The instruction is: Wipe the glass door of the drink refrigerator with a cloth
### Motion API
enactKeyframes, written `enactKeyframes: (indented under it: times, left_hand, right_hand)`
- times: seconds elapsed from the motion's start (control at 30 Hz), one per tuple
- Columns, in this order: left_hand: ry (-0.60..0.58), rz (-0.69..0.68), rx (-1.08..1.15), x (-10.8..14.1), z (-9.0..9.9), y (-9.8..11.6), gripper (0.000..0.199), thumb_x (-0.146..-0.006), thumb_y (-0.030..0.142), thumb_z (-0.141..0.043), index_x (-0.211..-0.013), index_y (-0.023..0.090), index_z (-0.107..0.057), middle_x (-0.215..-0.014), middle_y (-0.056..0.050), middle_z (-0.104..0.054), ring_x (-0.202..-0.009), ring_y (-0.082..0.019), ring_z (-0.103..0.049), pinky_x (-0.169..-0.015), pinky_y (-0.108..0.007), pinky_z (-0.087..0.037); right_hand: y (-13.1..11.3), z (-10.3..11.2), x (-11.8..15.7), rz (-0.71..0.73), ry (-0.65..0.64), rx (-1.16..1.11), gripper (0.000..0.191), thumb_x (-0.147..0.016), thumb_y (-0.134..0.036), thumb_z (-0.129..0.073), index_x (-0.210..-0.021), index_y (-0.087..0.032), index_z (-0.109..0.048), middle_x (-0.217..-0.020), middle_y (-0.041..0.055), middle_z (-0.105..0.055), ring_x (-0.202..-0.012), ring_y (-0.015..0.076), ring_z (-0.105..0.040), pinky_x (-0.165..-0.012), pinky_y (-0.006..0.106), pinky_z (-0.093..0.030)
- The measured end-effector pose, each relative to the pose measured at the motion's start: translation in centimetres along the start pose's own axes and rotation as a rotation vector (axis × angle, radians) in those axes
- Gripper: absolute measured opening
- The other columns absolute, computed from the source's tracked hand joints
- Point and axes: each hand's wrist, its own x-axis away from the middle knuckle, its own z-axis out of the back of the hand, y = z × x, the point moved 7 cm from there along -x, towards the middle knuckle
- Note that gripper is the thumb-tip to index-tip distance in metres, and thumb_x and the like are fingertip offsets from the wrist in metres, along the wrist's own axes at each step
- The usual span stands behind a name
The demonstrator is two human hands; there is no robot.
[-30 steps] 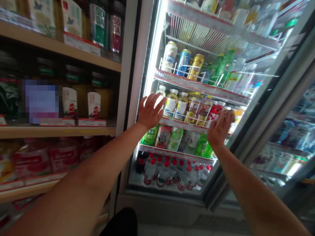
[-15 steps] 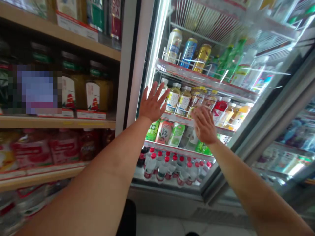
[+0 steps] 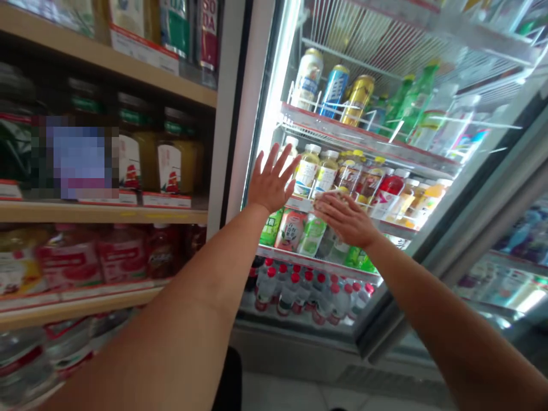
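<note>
Head view: the left hand [image 3: 272, 185], bare, is left of the frame's centre before the front of an upright cooler [image 3: 295, 338], its fingers spread well apart and nothing held; whether the palm touches the front cannot be confirmed. The right hand [image 3: 346, 218], just right of centre, is closed over a pale patterned cloth [image 3: 329, 197], soft and crumpled in appearance, partly hidden under the fingers, which lie together. The cloth appears in front of the rack edge below the middle row of bottles. Upper right, white wire racks bear three cylindrical metal cans [image 3: 335, 88], white, blue and gold, slightly tilted in view, with green bottles [image 3: 422, 94] to their right. Behind and beside the hands are pale-yellow bottles [image 3: 306, 171] with white caps and a red bottle [image 3: 387, 194], smooth and glossy. Below the cloth are bottles with green and pink labels [image 3: 291, 228]; lower centre, transparent bottles [image 3: 289, 294] with red caps. At left, light wood-toned shelves [image 3: 103, 214] carry amber bottles [image 3: 171, 165] and, lower, pink-labelled bottles [image 3: 71, 262]. Smooth pale floor tiles [image 3: 295, 394] show at bottom centre.
</note>
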Motion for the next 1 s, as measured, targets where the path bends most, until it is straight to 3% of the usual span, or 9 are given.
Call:
enactKeyframes:
  times: [0.17, 0.23, 0.33, 0.4, 0.57, 0.63, 0.77, 0.93, 1.0]
  left_hand:
    - [-0.025, 0.018, 0.013, 0.0, -0.2, -0.1, 0.063, -0.101, 0.031, -0.046, -0.161, 0.031, -0.029, -0.171, -0.001, -0.019, -0.159, -0.025, -0.003, -0.130, -0.054, 0.004]
    - [-0.021, 0.018, 0.001, 0.0, -0.1, -0.1, 0.063, -0.101, 0.032, -0.045, -0.161, 0.032, -0.029, -0.170, -0.001, -0.019, -0.159, -0.025, -0.002, -0.129, -0.055, 0.006]
    - [-0.014, 0.005, -0.008, 0.0, -0.1, 0.0, 0.062, -0.102, 0.033, -0.045, -0.162, 0.030, -0.028, -0.170, -0.002, -0.019, -0.159, -0.024, -0.001, -0.129, -0.055, 0.007]
    - [-0.019, 0.005, -0.013, 0.0, -0.2, 0.0, 0.062, -0.102, 0.033, -0.046, -0.161, 0.029, -0.029, -0.170, -0.002, -0.018, -0.159, -0.025, -0.001, -0.129, -0.056, 0.007]
    - [-0.027, 0.011, -0.010, -0.1, -0.3, -0.1, 0.061, -0.102, 0.032, -0.045, -0.161, 0.030, -0.030, -0.170, -0.002, -0.019, -0.158, -0.024, 0.000, -0.129, -0.054, 0.009]
    - [-0.018, 0.009, -0.004, -0.1, -0.2, -0.1, 0.061, -0.102, 0.032, -0.044, -0.161, 0.032, -0.029, -0.170, -0.001, -0.019, -0.158, -0.023, 0.000, -0.129, -0.054, 0.009]
    - [0.004, -0.001, 0.001, 0.0, 0.0, 0.0, 0.062, -0.102, 0.033, -0.044, -0.162, 0.033, -0.028, -0.170, -0.001, -0.020, -0.158, -0.023, -0.001, -0.129, -0.054, 0.007]
    - [-0.007, 0.001, -0.018, 0.0, -0.1, -0.1, 0.061, -0.101, 0.032, -0.046, -0.160, 0.030, -0.032, -0.169, -0.003, -0.023, -0.159, -0.026, -0.005, -0.129, -0.054, 0.007]
    - [-0.001, -0.002, -0.025, 0.0, -0.1, 0.0, 0.060, -0.101, 0.032, -0.046, -0.160, 0.030, -0.033, -0.169, -0.003, -0.023, -0.159, -0.026, -0.006, -0.130, -0.055, 0.005]
  right_hand:
    - [5.0, 2.7, -0.1, -0.582, 0.393, 0.142, 0.059, -0.100, -0.021, -0.043, -0.158, -0.028, -0.038, -0.163, 0.0058, -0.040, -0.156, 0.0305, -0.024, -0.126, 0.063, -0.023]
    - [3.6, 2.1, -0.9, -0.522, 0.405, 0.145, 0.061, -0.100, -0.021, -0.043, -0.160, -0.027, -0.035, -0.163, 0.0063, -0.040, -0.157, 0.0300, -0.021, -0.126, 0.062, -0.026]
    - [-0.7, -0.6, -3.0, -0.047, 0.123, 0.055, 0.062, -0.100, -0.022, -0.048, -0.159, -0.035, -0.034, -0.159, -0.0014, -0.047, -0.154, 0.0218, -0.032, -0.127, 0.051, -0.031]
    - [-1.3, -1.1, -3.3, 0.058, 0.032, 0.020, 0.059, -0.101, -0.024, -0.048, -0.157, -0.037, -0.036, -0.157, -0.0043, -0.049, -0.151, 0.0194, -0.037, -0.128, 0.048, -0.029]
    - [3.1, 1.2, -2.3, -0.537, 0.335, 0.099, 0.061, -0.101, -0.022, -0.043, -0.161, -0.029, -0.032, -0.164, 0.0039, -0.039, -0.157, 0.0298, -0.021, -0.127, 0.064, -0.020]
    - [1.4, 0.4, -2.4, -0.421, 0.310, 0.071, 0.065, -0.100, -0.021, -0.045, -0.162, -0.029, -0.027, -0.163, 0.0033, -0.041, -0.158, 0.0275, -0.018, -0.128, 0.060, -0.023]
    - [-3.1, -2.0, -2.5, 0.096, 0.033, -0.030, 0.066, -0.100, -0.019, -0.049, -0.161, -0.034, -0.028, -0.160, -0.0041, -0.045, -0.155, 0.0181, -0.028, -0.131, 0.049, -0.023]
    - [0.9, 0.3, -1.3, -0.353, 0.239, 0.079, 0.062, -0.100, -0.020, -0.047, -0.159, -0.032, -0.034, -0.160, 0.0013, -0.046, -0.156, 0.0248, -0.025, -0.130, 0.058, -0.020]
    - [0.4, 0.1, -0.9, -0.388, 0.228, 0.050, 0.061, -0.100, -0.019, -0.046, -0.159, -0.031, -0.037, -0.160, 0.0023, -0.046, -0.156, 0.0265, -0.026, -0.129, 0.059, -0.022]
